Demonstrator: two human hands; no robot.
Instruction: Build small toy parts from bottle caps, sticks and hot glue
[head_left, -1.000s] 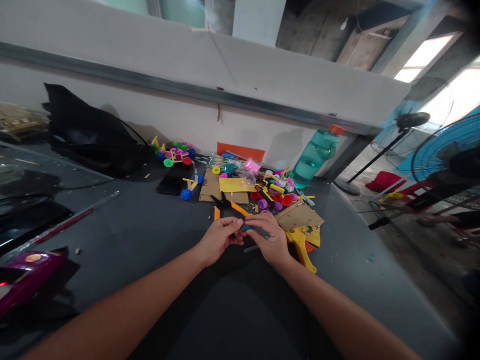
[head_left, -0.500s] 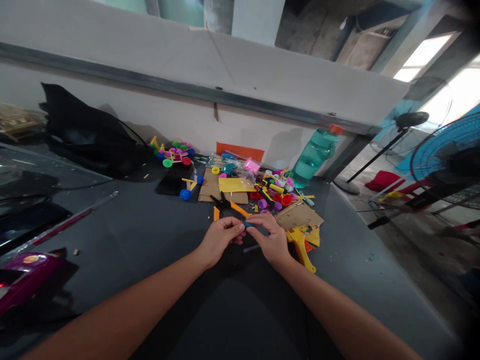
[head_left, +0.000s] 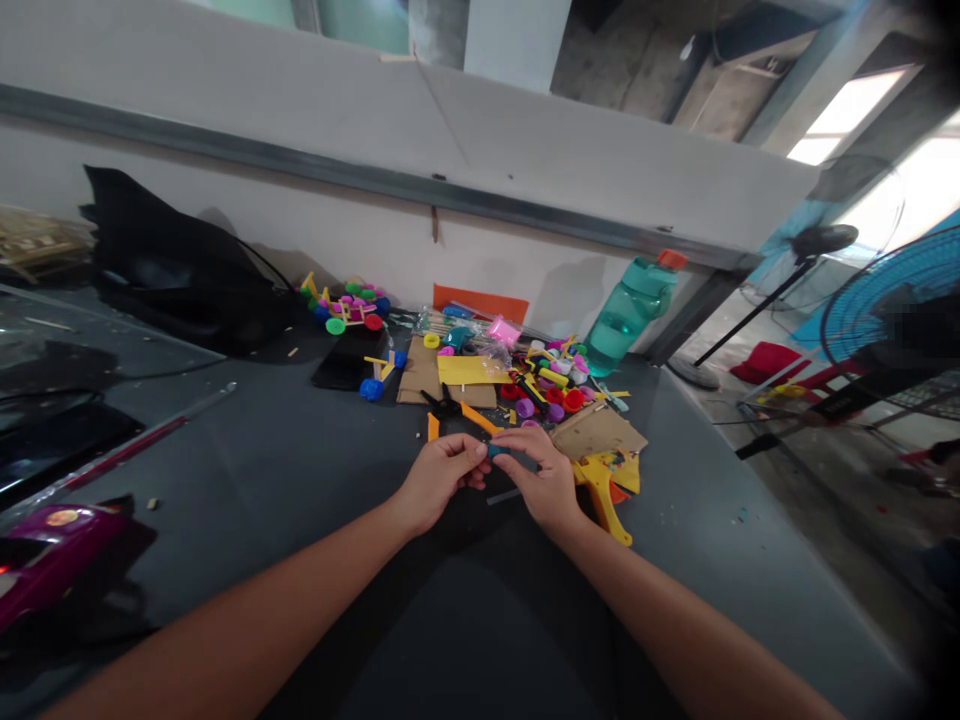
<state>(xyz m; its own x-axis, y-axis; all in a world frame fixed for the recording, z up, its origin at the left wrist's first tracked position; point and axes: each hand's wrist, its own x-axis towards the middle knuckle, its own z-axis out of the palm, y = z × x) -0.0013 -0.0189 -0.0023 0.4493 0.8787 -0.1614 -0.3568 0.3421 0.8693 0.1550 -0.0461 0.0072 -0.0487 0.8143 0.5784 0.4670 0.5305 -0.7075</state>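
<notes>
I have the most room to my left, where the dark tabletop point(head_left: 315, 445) spreads beyond the left forearm; on my right it ends at a slanting edge, with a fan point(head_left: 900, 320) past it. Ahead, orange-handled pliers point(head_left: 445, 406) lie just beyond the hands, and a yellow glue gun point(head_left: 602, 490) sits close beside the right wrist. The small teal piece point(head_left: 494, 451) is above the tabletop between my two hands: the left hand point(head_left: 444, 478) pinches narrowly at its left end, and the right hand point(head_left: 546, 482) has thumb and forefinger closed around it. Fingers cover most of the piece, so I can't make out its full shape. A translucent strip point(head_left: 502, 496) runs partly behind the right hand, and a purple object point(head_left: 64, 550) is cut off at lower left.
</notes>
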